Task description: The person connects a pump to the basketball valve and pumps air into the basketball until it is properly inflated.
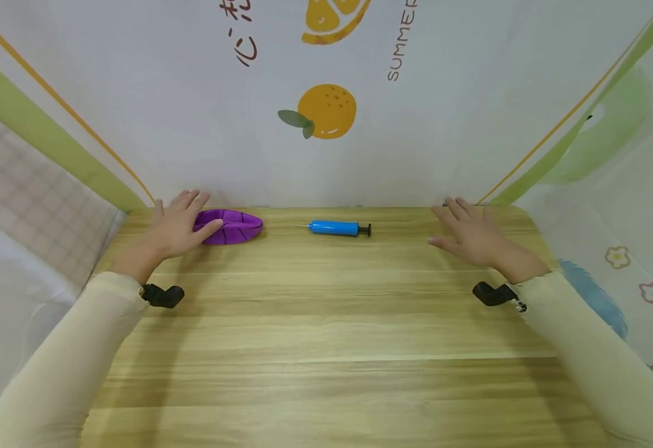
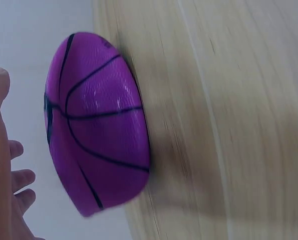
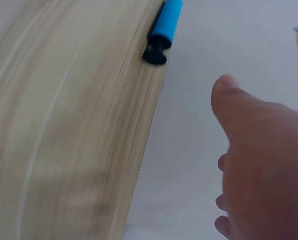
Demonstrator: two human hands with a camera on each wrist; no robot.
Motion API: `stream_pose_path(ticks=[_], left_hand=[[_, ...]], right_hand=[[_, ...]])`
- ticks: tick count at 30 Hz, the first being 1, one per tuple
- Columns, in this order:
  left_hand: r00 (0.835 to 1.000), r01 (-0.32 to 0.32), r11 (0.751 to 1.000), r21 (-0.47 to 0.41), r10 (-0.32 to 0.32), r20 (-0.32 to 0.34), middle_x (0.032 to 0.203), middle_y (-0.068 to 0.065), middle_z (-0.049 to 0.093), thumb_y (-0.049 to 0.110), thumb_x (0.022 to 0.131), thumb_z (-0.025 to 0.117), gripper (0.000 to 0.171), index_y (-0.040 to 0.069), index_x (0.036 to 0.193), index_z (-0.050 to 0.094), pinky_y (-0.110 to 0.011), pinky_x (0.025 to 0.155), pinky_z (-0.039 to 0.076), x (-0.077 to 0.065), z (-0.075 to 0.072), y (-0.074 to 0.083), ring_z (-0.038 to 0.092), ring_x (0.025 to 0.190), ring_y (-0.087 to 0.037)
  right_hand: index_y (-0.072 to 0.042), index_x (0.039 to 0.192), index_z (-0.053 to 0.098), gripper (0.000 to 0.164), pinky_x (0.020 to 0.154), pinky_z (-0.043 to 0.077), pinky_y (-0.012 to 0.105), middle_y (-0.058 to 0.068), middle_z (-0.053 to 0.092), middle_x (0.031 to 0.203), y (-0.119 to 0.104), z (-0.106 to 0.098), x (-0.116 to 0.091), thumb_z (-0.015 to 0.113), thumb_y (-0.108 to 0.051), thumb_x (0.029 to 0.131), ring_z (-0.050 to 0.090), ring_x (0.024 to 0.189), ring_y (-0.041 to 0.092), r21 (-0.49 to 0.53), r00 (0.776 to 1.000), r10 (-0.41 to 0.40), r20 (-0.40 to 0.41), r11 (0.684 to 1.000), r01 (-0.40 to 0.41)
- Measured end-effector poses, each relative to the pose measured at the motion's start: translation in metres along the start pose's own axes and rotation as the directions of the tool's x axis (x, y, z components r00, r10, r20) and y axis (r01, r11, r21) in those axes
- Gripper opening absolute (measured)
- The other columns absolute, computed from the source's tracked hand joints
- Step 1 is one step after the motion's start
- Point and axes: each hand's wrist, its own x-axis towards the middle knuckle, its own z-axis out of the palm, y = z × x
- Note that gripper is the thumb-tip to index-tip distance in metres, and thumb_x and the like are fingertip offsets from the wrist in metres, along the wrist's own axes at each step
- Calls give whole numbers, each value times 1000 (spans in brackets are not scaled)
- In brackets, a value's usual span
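A deflated purple ball with black seam lines (image 1: pixel 236 227) lies collapsed near the far edge of the wooden table. My left hand (image 1: pixel 176 227) hovers at its left end, fingers spread; in the left wrist view a gap shows between the fingers and the ball (image 2: pixel 99 120). To the right of the ball lies a blue hand pump (image 1: pixel 334 228), its thin needle pointing left and its black handle right. My right hand (image 1: pixel 469 233), fingers spread and holding nothing, is to the right of the pump. The right wrist view shows the pump's handle end (image 3: pixel 156 52) beyond the thumb.
The wooden table (image 1: pixel 337 336) stretches toward me. A white curtain printed with oranges (image 1: pixel 404 143) hangs right behind its far edge. Pale patterned cloths hang at the left (image 1: pixel 35 180) and right sides. Black wrist cameras (image 1: pixel 162 296) sit on both sleeves.
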Motion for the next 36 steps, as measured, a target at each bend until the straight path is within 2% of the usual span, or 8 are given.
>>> stream_pose_path(ticks=[3, 6, 9, 14, 20, 25, 30, 36], left_hand=[[1000, -10, 1000, 9, 10, 8, 162, -32, 17, 63, 102, 38, 86, 1, 160, 21, -79, 110, -7, 9, 3, 7, 7, 151, -50], [1000, -22, 999, 27, 21, 22, 162, -29, 20, 63, 102, 38, 85, 2, 159, 23, -79, 110, -4, 18, 8, 13, 9, 151, -49], [999, -26, 999, 48, 24, 39, 162, -27, 22, 64, 102, 38, 85, 3, 159, 23, -80, 110, -3, 25, 14, 17, 11, 151, -49], [999, -22, 998, 55, 19, 51, 161, -27, 24, 61, 102, 41, 82, 3, 159, 25, -79, 110, -3, 35, 22, 26, 12, 151, -48], [999, -16, 997, 73, 13, 43, 160, -28, 27, 55, 103, 45, 80, 0, 158, 26, -77, 112, 0, 47, 36, 34, 17, 150, -47], [999, 11, 995, 97, -15, 42, 159, -27, 29, 57, 101, 46, 83, 1, 158, 26, -77, 113, 5, 51, 44, 37, 21, 148, -48], [996, 52, 994, 97, -59, 68, 159, -27, 28, 56, 100, 50, 83, 3, 159, 24, -80, 110, 8, 50, 47, 38, 21, 148, -48], [996, 45, 988, 148, -55, 68, 154, -28, 36, 53, 98, 56, 80, 3, 155, 31, -78, 111, 10, 49, 49, 38, 27, 145, -49]], right_hand=[[-9, 161, 24, 77, 109, -3, 80, 28, 13, 165, -14, -2, 13, 47, -54, 104, 9, 152, 49, -19, 1000, -29, 6, 999, 29], [-9, 161, 25, 76, 112, -4, 77, 28, 14, 165, -28, -4, 24, 48, -53, 104, 11, 152, 47, -43, 998, -61, 21, 997, 62], [-8, 161, 24, 75, 113, -1, 76, 27, 16, 165, -43, -5, 35, 48, -52, 105, 13, 152, 45, -51, 994, -100, 42, 993, 102], [-10, 162, 25, 74, 116, 0, 72, 24, 20, 165, -67, -2, 52, 47, -52, 105, 15, 153, 43, -4, 988, -137, 71, 990, 138], [-8, 161, 26, 75, 120, 10, 66, 23, 25, 163, -94, 16, 77, 50, -51, 104, 20, 151, 42, 22, 979, -182, 95, 983, 181], [-3, 158, 30, 72, 121, 18, 59, 24, 31, 160, -113, 31, 96, 52, -47, 105, 27, 149, 42, 34, 970, -225, 89, 974, 223], [0, 156, 33, 71, 121, 25, 52, 23, 38, 157, -125, 43, 112, 54, -44, 104, 34, 146, 40, 50, 972, -224, 75, 974, 220], [0, 157, 31, 72, 122, 24, 49, 22, 37, 158, -135, 56, 128, 56, -41, 104, 33, 147, 38, 60, 975, -212, 69, 976, 208]])
